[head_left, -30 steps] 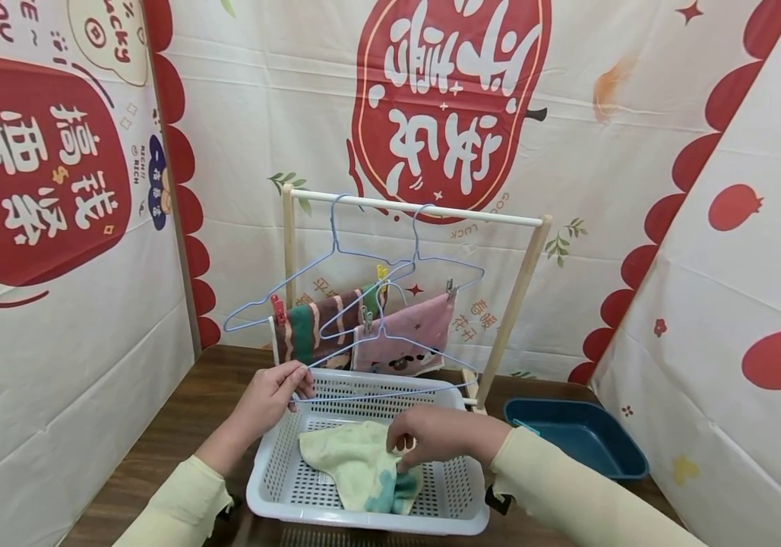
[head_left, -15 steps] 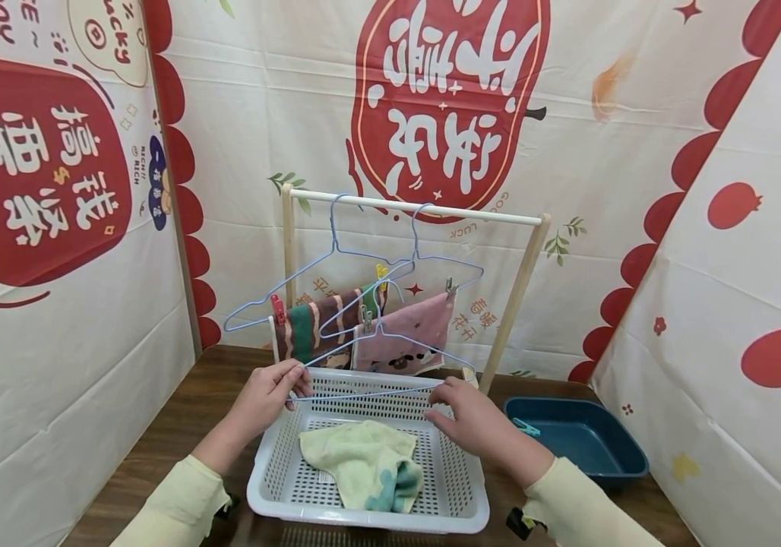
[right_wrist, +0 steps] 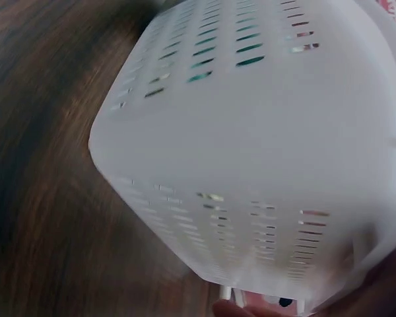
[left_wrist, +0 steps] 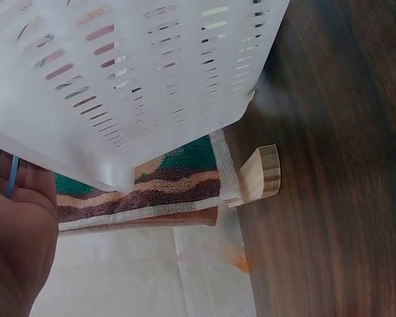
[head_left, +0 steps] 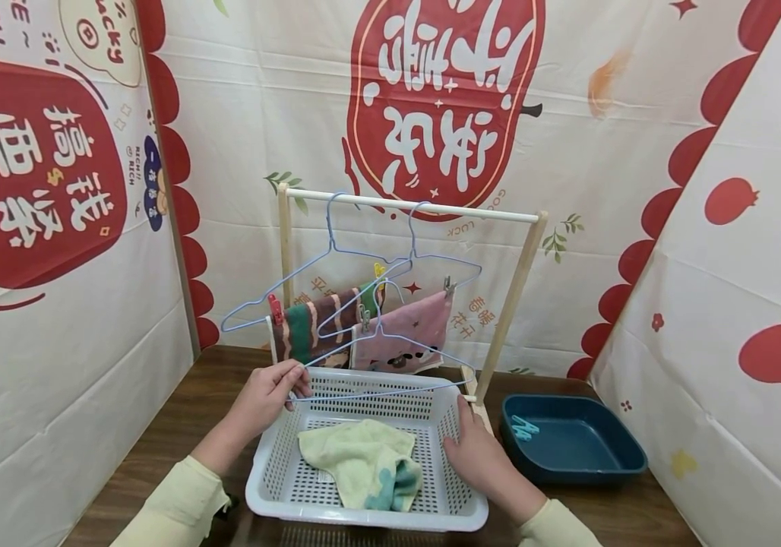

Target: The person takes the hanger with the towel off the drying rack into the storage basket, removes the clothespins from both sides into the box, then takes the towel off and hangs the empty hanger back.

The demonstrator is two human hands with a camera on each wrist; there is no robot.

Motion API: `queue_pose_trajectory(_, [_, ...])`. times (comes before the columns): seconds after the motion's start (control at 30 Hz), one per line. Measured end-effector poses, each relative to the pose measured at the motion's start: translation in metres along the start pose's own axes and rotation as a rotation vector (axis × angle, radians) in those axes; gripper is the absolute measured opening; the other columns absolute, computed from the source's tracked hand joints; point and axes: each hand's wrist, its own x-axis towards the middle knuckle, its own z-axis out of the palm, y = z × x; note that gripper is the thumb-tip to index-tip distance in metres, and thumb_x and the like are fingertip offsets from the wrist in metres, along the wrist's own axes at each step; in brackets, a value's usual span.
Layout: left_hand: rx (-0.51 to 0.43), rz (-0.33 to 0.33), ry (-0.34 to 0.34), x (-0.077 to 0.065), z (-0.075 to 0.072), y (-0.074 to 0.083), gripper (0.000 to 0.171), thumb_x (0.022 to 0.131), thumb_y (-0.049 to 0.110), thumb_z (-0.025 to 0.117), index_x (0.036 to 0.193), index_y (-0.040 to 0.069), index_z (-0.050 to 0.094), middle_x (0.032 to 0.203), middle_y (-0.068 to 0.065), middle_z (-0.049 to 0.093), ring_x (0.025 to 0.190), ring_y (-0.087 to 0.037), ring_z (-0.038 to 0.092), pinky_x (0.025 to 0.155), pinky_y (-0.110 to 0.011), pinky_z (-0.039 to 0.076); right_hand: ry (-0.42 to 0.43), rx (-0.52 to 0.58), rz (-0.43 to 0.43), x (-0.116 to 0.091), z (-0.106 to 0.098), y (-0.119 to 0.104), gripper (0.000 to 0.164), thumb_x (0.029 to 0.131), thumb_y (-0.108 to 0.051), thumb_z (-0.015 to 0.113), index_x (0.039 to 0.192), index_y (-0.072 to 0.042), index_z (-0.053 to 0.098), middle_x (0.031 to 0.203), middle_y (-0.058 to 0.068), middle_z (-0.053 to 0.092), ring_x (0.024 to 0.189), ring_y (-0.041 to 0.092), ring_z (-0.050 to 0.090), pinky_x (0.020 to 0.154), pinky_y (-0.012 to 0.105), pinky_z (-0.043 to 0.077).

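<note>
My left hand [head_left: 267, 395] pinches the lower left corner of a blue wire hanger [head_left: 377, 334], held above the back of the white basket [head_left: 260, 494]. In the left wrist view a piece of the hanger's blue wire [left_wrist: 12, 175] crosses the fingers. My right hand [head_left: 482, 452] is at the basket's right rim, below the hanger's right end, fingers extended; contact with the rim is unclear. A pale green towel [head_left: 363, 460] with a teal patch lies crumpled in the basket.
Behind the basket stands a wooden rack [head_left: 513, 304] with two more hangers. A brown striped towel [head_left: 325, 323] and a pink towel [head_left: 404, 334] are clipped to them. At right, a dark blue tray [head_left: 582, 463] holds light blue clips [head_left: 523, 428].
My right hand has left the towel, risen to the hanger's right end, then lowered to the basket's right rim. My left hand keeps its grip on the hanger.
</note>
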Motion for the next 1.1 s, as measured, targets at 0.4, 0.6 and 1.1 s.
queue_pose_trajectory(0.4, [0.003,0.019,-0.015,0.001,0.0,0.005,0.021,0.117,0.015,0.057,0.105,0.011,0.073,0.093,-0.003,0.076,0.086,-0.026,0.072,0.062,-0.031,0.062,-0.013,0.114,-0.017,-0.001,0.001,0.002,0.076,0.112,-0.012,0.053,0.175,0.0,0.012,0.174,0.031,0.034,0.153,0.044,0.048,0.12,0.067,0.042])
queue_pose_trajectory(0.6, [0.024,0.038,-0.028,0.004,-0.009,0.019,0.021,0.117,0.017,0.057,0.106,0.01,0.075,0.093,-0.001,0.076,0.087,-0.029,0.072,0.064,-0.032,0.063,-0.015,0.096,0.006,0.0,0.002,0.001,0.077,0.111,-0.011,0.055,0.175,0.0,0.014,0.172,0.03,0.037,0.142,0.039,0.059,0.111,0.064,0.052])
queue_pose_trajectory(1.1, [0.069,0.115,-0.011,0.02,-0.018,0.062,0.02,0.116,0.015,0.059,0.105,0.011,0.074,0.09,0.001,0.075,0.083,-0.031,0.072,0.064,-0.03,0.063,-0.003,0.11,0.011,-0.002,0.004,0.003,0.075,0.112,-0.012,0.053,0.176,-0.002,0.015,0.171,0.027,0.04,0.141,0.035,0.06,0.111,0.063,0.052])
